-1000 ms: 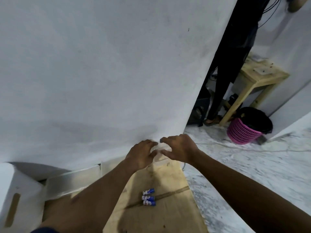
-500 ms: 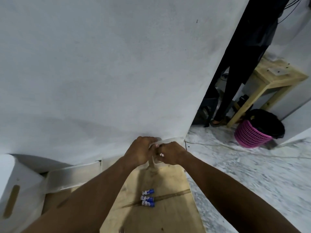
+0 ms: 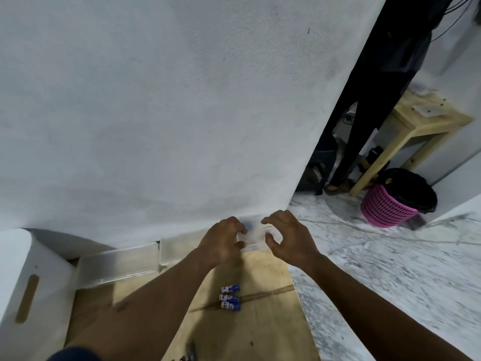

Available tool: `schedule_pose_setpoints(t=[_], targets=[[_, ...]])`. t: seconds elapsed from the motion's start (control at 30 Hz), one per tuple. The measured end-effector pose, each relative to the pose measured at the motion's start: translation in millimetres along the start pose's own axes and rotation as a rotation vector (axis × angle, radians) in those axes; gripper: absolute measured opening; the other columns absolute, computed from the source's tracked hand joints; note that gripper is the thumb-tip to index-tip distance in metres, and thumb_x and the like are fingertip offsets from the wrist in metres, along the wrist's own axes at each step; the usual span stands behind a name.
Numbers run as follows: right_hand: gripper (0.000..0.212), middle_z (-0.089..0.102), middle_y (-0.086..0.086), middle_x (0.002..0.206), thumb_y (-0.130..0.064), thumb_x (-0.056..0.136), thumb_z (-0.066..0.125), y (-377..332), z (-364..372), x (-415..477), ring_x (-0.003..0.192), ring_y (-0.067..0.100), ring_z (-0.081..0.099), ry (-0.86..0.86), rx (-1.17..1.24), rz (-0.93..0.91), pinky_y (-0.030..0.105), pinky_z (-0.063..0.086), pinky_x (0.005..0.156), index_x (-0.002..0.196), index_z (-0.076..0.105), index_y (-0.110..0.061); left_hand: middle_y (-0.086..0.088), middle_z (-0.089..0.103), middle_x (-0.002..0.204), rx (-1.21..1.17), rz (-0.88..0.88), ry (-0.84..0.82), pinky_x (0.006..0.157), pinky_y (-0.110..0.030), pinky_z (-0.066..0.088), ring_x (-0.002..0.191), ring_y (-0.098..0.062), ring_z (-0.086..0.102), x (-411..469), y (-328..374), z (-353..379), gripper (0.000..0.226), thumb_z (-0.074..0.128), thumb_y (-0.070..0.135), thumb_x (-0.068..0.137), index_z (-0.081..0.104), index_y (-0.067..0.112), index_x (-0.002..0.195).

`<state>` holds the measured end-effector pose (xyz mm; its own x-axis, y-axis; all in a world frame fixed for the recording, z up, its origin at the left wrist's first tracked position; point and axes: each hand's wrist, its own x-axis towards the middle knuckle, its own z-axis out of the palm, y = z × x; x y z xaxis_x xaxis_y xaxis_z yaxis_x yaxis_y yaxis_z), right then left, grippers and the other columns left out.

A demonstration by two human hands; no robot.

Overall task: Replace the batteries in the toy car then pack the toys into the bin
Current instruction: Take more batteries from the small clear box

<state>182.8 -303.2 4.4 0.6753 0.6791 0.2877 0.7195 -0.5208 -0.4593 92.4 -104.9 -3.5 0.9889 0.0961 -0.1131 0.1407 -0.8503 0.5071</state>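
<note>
Three blue-and-white batteries [image 3: 230, 297] lie side by side on the wooden board [image 3: 263, 324], below my hands. A small clear plastic box [image 3: 253, 237] stands against the white wall, blurred, with something blue showing near its top left. My left hand [image 3: 222, 242] is curled with thumb and fingers pinched on the box's left edge. My right hand [image 3: 287, 238] is at the box's right end with its fingers spread and hooked. No toy car is visible.
A larger clear bin [image 3: 117, 264] sits left of my hands by the wall, and a white box with a handle slot [image 3: 26, 295] is at the far left. On the marble floor to the right are a cable, a pink basket [image 3: 385, 211], a wooden stool [image 3: 419, 123] and a person's dark legs [image 3: 364, 121].
Half a second ago both hands were pressed together on the small clear box. Now they have drawn apart, and my right hand's fingers have spread.
</note>
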Motion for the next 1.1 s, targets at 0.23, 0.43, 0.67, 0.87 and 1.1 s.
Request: schedule_pose_setpoints(t=[0.23, 0.43, 0.67, 0.87, 1.1], targets=[[0.044, 0.061, 0.002, 0.129, -0.029, 0.076, 0.080, 14.8, 21.5, 0.0, 0.119, 0.025, 0.055, -0.321, -0.211, -0.032, 0.038, 0.052, 0.091, 0.118, 0.067, -0.022, 0.007, 0.060, 0.122, 0.041, 0.041, 0.020, 0.086, -0.020, 0.042, 0.110, -0.012, 0.058, -5.9, -4.0, 9.3, 0.026, 0.066, 0.029, 0.086, 0.072, 0.023, 0.111], [0.041, 0.068, 0.006, 0.112, -0.024, 0.066, 0.088, 12.6, 34.4, -9.1, 0.101, 0.027, 0.065, -0.235, -0.337, -0.096, 0.039, 0.057, 0.081, 0.102, 0.072, -0.018, 0.003, 0.061, 0.134, 0.056, 0.090, 0.037, 0.101, -0.023, 0.038, 0.125, -0.015, 0.054, -17.5, -7.0, 8.1, 0.039, 0.063, 0.041, 0.089, 0.071, 0.019, 0.119], [0.044, 0.065, 0.005, 0.120, -0.032, 0.069, 0.080, -5.7, 25.1, -12.1, 0.111, 0.027, 0.063, -0.244, -0.424, -0.032, 0.049, 0.047, 0.091, 0.110, 0.069, -0.018, -0.001, 0.066, 0.123, 0.007, -0.047, 0.153, 0.101, -0.032, 0.044, 0.119, -0.020, 0.056, -60.1, -28.4, -12.9, 0.032, 0.061, 0.026, 0.087, 0.070, 0.020, 0.117], [0.038, 0.067, 0.000, 0.110, -0.017, 0.072, 0.075, -52.0, 17.0, -28.9, 0.099, 0.024, 0.064, -0.128, -0.382, -0.139, 0.040, 0.044, 0.083, 0.110, 0.066, -0.021, 0.002, 0.063, 0.123, -0.117, -0.321, 0.222, 0.102, -0.035, 0.042, 0.119, -0.019, 0.054, -132.7, -68.8, -35.4, 0.029, 0.059, 0.026, 0.092, 0.066, 0.025, 0.120], [0.040, 0.067, 0.002, 0.110, -0.009, 0.078, 0.072, -112.7, 24.4, -73.4, 0.100, 0.024, 0.064, -0.244, -0.274, -0.127, 0.031, 0.044, 0.084, 0.116, 0.065, -0.019, -0.005, 0.064, 0.125, -0.144, -0.499, 0.155, 0.090, -0.027, 0.046, 0.112, -0.022, 0.061, -230.2, -113.0, -54.3, 0.036, 0.062, 0.026, 0.088, 0.067, 0.022, 0.123]])
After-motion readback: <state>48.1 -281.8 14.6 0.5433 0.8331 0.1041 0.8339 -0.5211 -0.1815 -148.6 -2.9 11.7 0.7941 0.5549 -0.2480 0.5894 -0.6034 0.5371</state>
